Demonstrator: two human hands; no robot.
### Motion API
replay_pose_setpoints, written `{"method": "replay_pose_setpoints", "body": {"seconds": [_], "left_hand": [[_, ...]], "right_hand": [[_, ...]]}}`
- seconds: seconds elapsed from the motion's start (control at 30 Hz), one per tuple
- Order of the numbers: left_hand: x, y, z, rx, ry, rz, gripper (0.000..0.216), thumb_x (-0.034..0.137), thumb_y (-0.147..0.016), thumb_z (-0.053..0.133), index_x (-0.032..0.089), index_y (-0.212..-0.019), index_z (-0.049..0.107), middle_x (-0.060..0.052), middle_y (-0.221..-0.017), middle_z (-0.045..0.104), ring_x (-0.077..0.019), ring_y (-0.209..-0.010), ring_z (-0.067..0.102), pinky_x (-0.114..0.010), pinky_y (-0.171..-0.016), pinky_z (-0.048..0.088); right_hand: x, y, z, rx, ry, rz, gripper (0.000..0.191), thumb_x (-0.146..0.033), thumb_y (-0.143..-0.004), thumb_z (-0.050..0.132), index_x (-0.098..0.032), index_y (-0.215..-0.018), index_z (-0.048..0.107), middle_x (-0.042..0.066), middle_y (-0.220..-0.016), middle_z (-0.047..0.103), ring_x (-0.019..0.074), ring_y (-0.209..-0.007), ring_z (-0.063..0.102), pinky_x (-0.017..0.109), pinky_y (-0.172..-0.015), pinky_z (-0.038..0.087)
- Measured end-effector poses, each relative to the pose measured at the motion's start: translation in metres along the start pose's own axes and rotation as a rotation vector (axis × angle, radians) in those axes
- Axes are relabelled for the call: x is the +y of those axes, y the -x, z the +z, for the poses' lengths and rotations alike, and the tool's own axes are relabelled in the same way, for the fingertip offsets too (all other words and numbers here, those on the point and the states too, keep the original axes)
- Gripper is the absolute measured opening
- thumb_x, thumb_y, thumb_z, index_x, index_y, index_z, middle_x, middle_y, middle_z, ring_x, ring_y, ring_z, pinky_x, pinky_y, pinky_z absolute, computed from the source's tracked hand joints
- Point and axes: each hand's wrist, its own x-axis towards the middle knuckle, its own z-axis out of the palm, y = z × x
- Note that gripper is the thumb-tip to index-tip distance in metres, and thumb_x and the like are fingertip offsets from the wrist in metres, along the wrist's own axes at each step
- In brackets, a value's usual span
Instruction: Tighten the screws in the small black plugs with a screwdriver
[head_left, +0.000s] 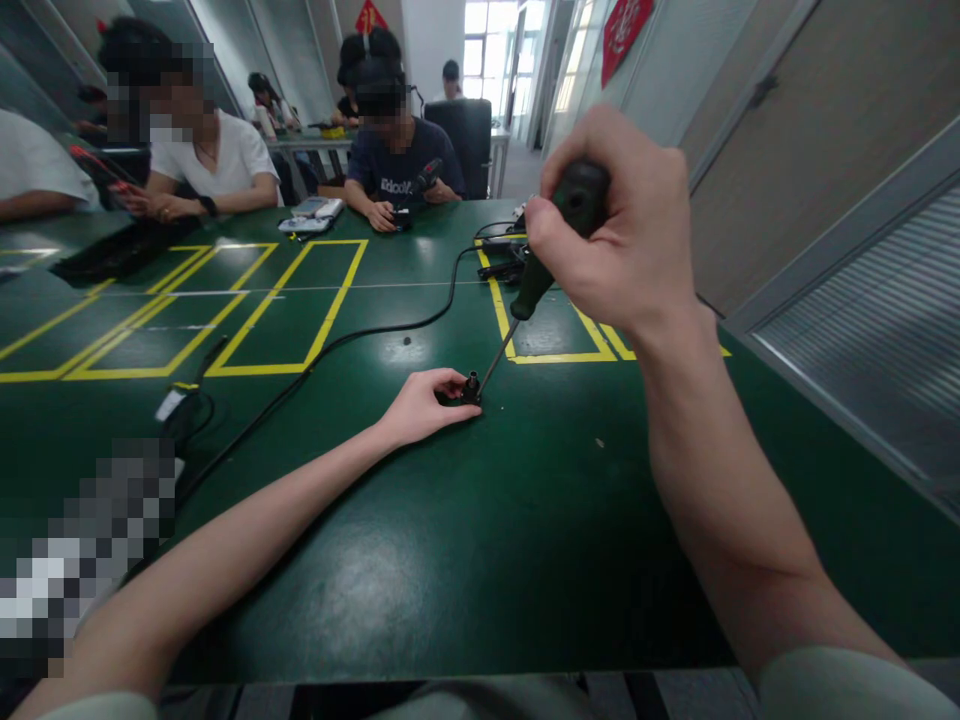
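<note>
My right hand [611, 225] is wrapped round the dark green handle of a screwdriver [551, 250], held up above the table. Its thin shaft slants down to the left, and the tip rests on a small black part [471, 387] on the green table [480, 540]. My left hand [424, 403] lies on the table with its fingers pinched round that small black part, holding it in place.
A black cable [352, 338] runs across the table from the far middle to the left, past a small adapter [174, 402]. Yellow tape rectangles [285, 305] mark the tabletop. Other people sit at the far side, one holding a tool. A wall and door stand on the right.
</note>
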Motion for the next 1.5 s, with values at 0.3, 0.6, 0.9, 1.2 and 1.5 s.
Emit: {"method": "replay_pose_setpoints", "body": {"seconds": [0.3,0.6,0.9,1.2,1.5], "left_hand": [[0.001,0.0,0.0,0.001,-0.01,-0.008,0.029,0.033,-0.075,0.087,0.016,-0.097,0.078,-0.005,-0.089,0.077,-0.0197,-0.084,0.07,-0.035,-0.084,0.057],[0.003,0.0,-0.001,0.0,-0.002,0.004,0.029,0.033,-0.075,0.087,0.016,-0.097,0.078,-0.005,-0.09,0.077,-0.0192,-0.084,0.07,-0.035,-0.084,0.057],[0.0,-0.001,0.0,0.0,-0.004,0.012,0.028,0.033,-0.075,0.087,0.016,-0.096,0.078,-0.004,-0.089,0.077,-0.0189,-0.083,0.07,-0.034,-0.083,0.057],[0.001,0.0,-0.001,0.001,-0.007,0.005,0.028,0.033,-0.076,0.087,0.016,-0.096,0.078,-0.005,-0.089,0.078,-0.0192,-0.083,0.07,-0.035,-0.083,0.057],[0.002,-0.001,-0.001,-0.006,-0.013,0.01,0.028,0.033,-0.076,0.087,0.016,-0.096,0.078,-0.004,-0.089,0.077,-0.0188,-0.082,0.069,-0.034,-0.082,0.057]], "right_hand": [[-0.002,0.0,0.0,-0.056,0.032,0.053,0.019,-0.04,-0.093,0.055,-0.023,-0.085,0.054,0.001,-0.087,0.063,0.0169,-0.087,0.066,0.031,-0.083,0.052],[-0.001,0.0,0.003,-0.078,0.025,0.046,0.014,-0.035,-0.092,0.058,-0.023,-0.084,0.055,0.001,-0.084,0.063,0.0151,-0.08,0.063,0.029,-0.078,0.05],[0.022,-0.001,0.013,0.012,-0.208,-0.144,0.026,-0.043,-0.096,0.058,-0.022,-0.081,0.055,0.0,-0.08,0.059,0.0125,-0.072,0.052,0.029,-0.07,0.046],[0.012,-0.001,0.013,-0.077,-0.255,-0.068,0.019,-0.04,-0.091,0.065,-0.024,-0.088,0.056,0.001,-0.089,0.059,0.0138,-0.078,0.052,0.029,-0.07,0.047],[0.005,-0.001,0.009,-0.18,-0.416,0.02,0.039,-0.035,-0.084,0.078,-0.028,-0.114,0.055,0.002,-0.113,0.07,0.0152,-0.094,0.066,0.03,-0.079,0.057]]}}
